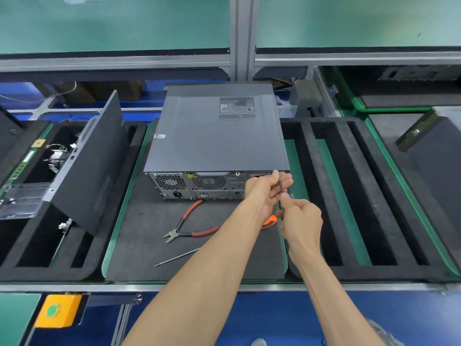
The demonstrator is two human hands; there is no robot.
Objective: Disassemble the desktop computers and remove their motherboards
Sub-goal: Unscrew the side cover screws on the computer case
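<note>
At the lower left of the frame a yellow box with a green button (57,311) sits on the front rail of the worktop (74,287). Two bare forearms reach up from the bottom centre. The right hand (300,222) has its grip curled round the handle end of a thin screwdriver (281,187), whose shaft runs up and away. The left hand (265,189), just above it, pinches that shaft between thumb and fingers at the lower right corner of the computer's rear panel. Left of the arms, on the black foam mat (139,236), lie red-handled side cutters (185,227), jaws toward the lower left, and nearer the rail a loose thin metal rod (175,257). An orange tool (270,222) shows partly between the wrists. The desktop computer (214,136) lies flat on the mat at frame centre, cover on, rear fans and ports facing the viewer. At the left a black side panel (99,166) leans tilted over an opened case (27,181). On the right is a slotted black foam tray (336,196), and beyond it another dark case (434,151).
</note>
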